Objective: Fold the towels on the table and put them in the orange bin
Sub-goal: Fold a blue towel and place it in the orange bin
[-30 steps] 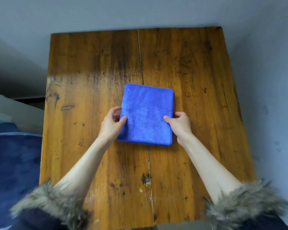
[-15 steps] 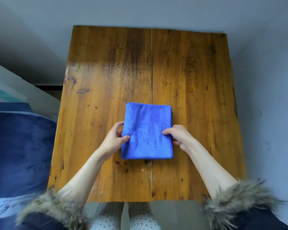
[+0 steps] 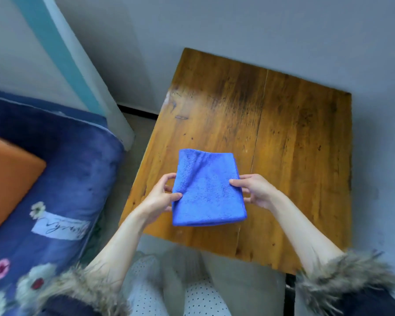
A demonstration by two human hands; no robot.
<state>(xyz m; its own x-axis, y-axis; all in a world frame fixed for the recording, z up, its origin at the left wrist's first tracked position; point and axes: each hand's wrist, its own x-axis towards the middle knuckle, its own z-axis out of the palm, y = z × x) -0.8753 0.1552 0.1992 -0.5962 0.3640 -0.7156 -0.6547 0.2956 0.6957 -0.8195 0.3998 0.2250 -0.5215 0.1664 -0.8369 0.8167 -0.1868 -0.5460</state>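
Observation:
A folded blue towel (image 3: 206,188) is lifted just above the near left part of the wooden table (image 3: 283,137). My left hand (image 3: 159,198) pinches its left edge, thumb on top. My right hand (image 3: 254,190) pinches its right edge the same way. An orange shape, probably the orange bin (image 3: 7,176), shows at the far left on a dark blue surface, cut off by the frame edge.
A dark blue floral blanket (image 3: 62,201) covers a bed or couch left of the table. A white and teal panel (image 3: 78,71) leans against the grey wall. A narrow floor gap separates table and blanket. My dotted trousers show below.
The view has swung left, revealing the blanket and the orange shape. Both hands have lifted the folded towel off the table and carried it toward the table's near left corner.

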